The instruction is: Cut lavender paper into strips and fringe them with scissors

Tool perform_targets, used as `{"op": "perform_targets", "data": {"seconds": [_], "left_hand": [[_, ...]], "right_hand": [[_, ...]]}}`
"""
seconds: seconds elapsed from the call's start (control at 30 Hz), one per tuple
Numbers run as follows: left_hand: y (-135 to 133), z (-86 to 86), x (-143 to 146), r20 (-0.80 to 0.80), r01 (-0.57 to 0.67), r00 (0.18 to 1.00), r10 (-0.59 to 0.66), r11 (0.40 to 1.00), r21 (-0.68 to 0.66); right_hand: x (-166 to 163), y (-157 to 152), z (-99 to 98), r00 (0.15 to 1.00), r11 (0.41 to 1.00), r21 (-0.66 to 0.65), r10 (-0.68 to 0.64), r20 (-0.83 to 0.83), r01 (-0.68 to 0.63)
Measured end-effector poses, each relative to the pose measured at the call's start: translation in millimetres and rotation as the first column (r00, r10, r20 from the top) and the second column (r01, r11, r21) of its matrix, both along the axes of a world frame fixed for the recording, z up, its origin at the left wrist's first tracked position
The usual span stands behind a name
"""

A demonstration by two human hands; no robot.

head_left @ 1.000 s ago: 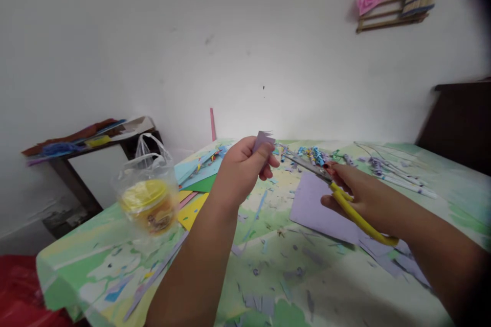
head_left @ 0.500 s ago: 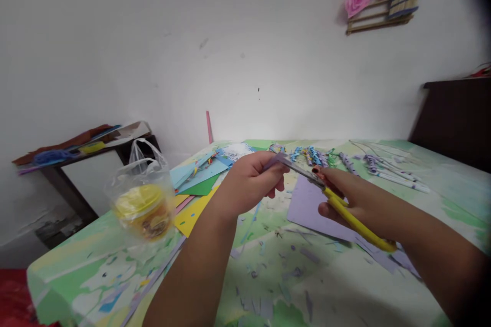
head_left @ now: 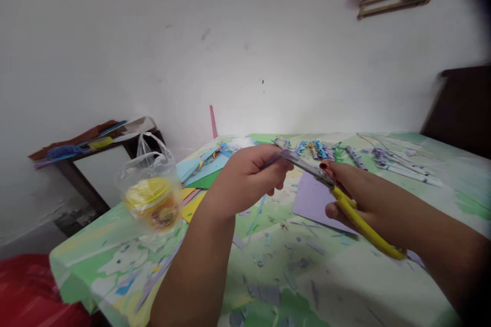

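Observation:
My left hand [head_left: 251, 176] pinches a small strip of purple paper [head_left: 271, 158] between thumb and forefinger, most of it hidden by the fingers. Yellow-handled scissors [head_left: 355, 219] are in my right hand [head_left: 362, 189], their blades pointing left. The blade tips lie at the purple strip, right by my left fingertips. Below and between the hands, a sheet of purple paper [head_left: 316, 204] rests on the table. Small purple and blue paper scraps [head_left: 264, 294] are scattered over the cloth in front of me.
Curled paper pieces [head_left: 316, 149] line the table's far side, with thin white sticks [head_left: 414, 176] to their right. Coloured sheets [head_left: 203, 171] lie behind my left hand. At left stands a yellow-lidded tub [head_left: 153, 202] in a clear bag. A red bag [head_left: 34, 291] sits beyond the table's left edge.
The whole view has shifted, so the table and wall things appear further right and slightly higher. Both hands keep their hold, with the scissor blades still at the purple strip.

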State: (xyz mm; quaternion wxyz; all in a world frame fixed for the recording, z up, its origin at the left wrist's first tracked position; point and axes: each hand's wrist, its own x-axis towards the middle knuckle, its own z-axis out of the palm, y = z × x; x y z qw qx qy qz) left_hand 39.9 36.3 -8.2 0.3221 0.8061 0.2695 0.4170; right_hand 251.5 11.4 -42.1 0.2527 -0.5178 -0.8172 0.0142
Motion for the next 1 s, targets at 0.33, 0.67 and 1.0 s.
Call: {"op": "perform_targets", "data": {"seconds": [0.33, 0.67, 1.0], "left_hand": [[-3.7, 2.4, 0.3, -0.03, -0.051, 0.998, 0.052, 0.998, 0.042], [-12.8, 7.9, -8.2, -0.084, -0.079, 0.993, 0.087, 0.992, 0.098], [-11.5, 7.0, -12.3, -0.024, 0.011, 1.0, -0.013, 0.998, -0.063]], "right_hand": [[0.7, -4.3, -4.7, 1.0, 0.998, -0.056, 0.002, -0.016, -0.003], [-10.4, -5.0, -5.9, 0.999, 0.993, -0.11, -0.034, -0.023, 0.031], [-14.6, -5.6, -8.9, 0.998, 0.994, -0.101, -0.053, -0.023, 0.051]]}}
